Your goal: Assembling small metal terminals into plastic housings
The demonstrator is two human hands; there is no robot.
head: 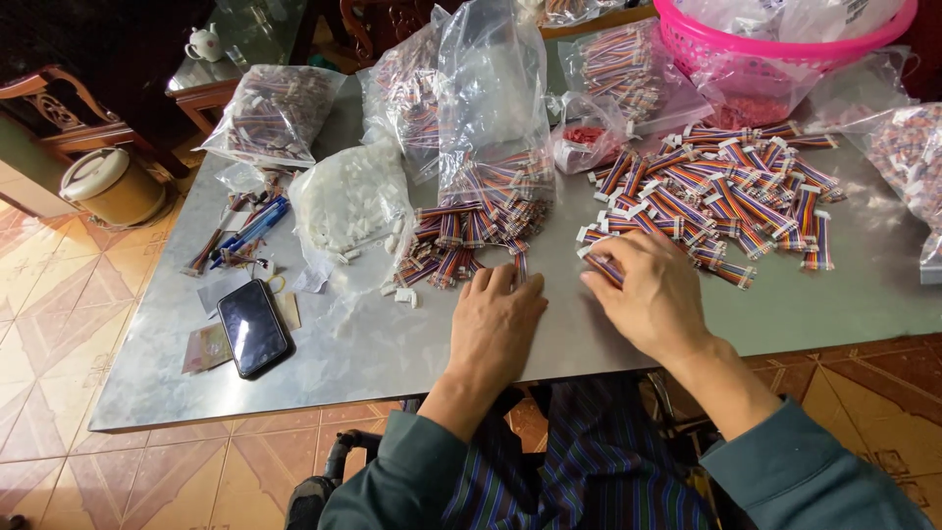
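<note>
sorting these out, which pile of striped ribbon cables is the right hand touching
The loose pile on the right, spread below the pink basket; the right hand touches its near edge. The other pile spills from a bag.

One head-worn camera looks steeply down and forward over the worktop, close above both hands, floor visible left.

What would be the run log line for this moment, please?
left hand: on cable, by left pile | right hand: on cable end, by right pile | table: phone
</note>
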